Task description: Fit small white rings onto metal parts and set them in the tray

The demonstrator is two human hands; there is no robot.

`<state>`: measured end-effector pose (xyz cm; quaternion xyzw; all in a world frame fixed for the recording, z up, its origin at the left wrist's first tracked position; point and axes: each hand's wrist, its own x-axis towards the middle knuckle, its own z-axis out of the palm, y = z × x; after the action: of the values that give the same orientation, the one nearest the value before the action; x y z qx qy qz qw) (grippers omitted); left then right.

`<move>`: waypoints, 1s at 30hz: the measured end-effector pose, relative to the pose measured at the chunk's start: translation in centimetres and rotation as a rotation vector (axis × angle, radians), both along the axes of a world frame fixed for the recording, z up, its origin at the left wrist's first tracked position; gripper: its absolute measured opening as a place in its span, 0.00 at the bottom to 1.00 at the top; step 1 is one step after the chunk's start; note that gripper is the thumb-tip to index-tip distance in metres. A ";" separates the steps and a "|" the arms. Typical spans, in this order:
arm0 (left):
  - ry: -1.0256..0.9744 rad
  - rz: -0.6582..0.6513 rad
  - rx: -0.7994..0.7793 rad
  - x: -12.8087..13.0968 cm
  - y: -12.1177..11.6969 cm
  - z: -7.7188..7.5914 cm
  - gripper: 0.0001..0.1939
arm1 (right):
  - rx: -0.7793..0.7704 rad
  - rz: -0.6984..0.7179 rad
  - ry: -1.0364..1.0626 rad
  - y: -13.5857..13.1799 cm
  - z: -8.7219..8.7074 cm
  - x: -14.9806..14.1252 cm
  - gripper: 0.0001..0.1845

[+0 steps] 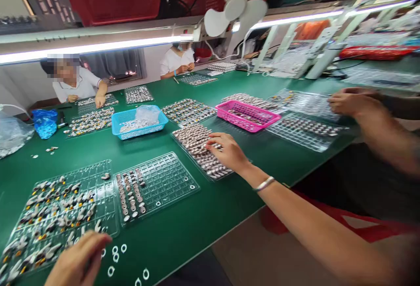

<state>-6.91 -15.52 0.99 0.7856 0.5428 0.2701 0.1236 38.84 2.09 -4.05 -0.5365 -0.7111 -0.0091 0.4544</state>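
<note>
My left hand [78, 257] is at the bottom left with its fingers bent together, by the near corner of a clear tray [113, 222] of white-and-dark earbud-like parts with yellow bits. Anything in its fingers is hidden. My right hand [229, 152], with a bracelet [264, 184] at the wrist, reaches over a tray packed with small whitish parts [193, 139]. Its fingers are drawn in among them, and I cannot make out what they grip. Between my hands lies a clear tray [164, 176] with several columns of round parts on its left side.
Small white rings [116, 257] lie loose near the table edge. A blue basket [139, 124] and a pink basket [247, 117] stand farther back among more trays. A co-worker's hands [354, 102] work at the right; two people sit across. A fan [234, 8] hangs above.
</note>
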 end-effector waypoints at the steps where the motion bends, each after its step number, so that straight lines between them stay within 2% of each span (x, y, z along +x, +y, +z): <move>1: 0.108 0.040 -0.022 -1.1 1.5 0.8 0.14 | 0.019 0.038 0.023 -1.0 0.1 -1.2 0.10; 3: 0.347 0.161 -0.085 -3.3 4.7 2.2 0.16 | 0.031 0.153 0.052 -3.5 0.2 -4.4 0.08; 5: 0.421 0.273 -0.099 -5.1 7.8 3.2 0.15 | 0.012 0.312 0.044 -6.5 0.0 -8.1 0.05; 8: 0.487 0.321 -0.151 -6.5 11.1 3.6 0.13 | -0.016 0.582 0.023 -10.2 -0.5 -13.0 0.04; 10: 0.514 0.322 -0.210 -7.0 12.5 3.5 0.13 | -0.044 0.672 0.059 -11.6 -0.8 -15.1 0.05; 15: 0.540 0.325 -0.342 -7.8 14.0 2.8 0.14 | -0.110 0.659 0.213 -12.3 -1.0 -16.6 0.04; 22: 0.486 0.363 -0.338 -8.1 14.5 2.0 0.14 | -0.180 0.670 0.294 -12.7 -0.9 -17.3 0.04; 27: 0.287 0.381 -0.284 -8.8 14.7 1.8 0.11 | -0.182 0.663 0.329 -12.8 -1.1 -17.6 0.03; 30: 0.057 0.383 -0.235 -7.4 14.1 2.4 0.08 | -0.187 0.664 0.353 -13.0 -0.8 -18.0 0.03</move>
<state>-14.27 -1.39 3.41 0.6558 0.7129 0.2013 0.1456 20.88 -10.88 -4.86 -0.3096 -0.7546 0.2958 0.4973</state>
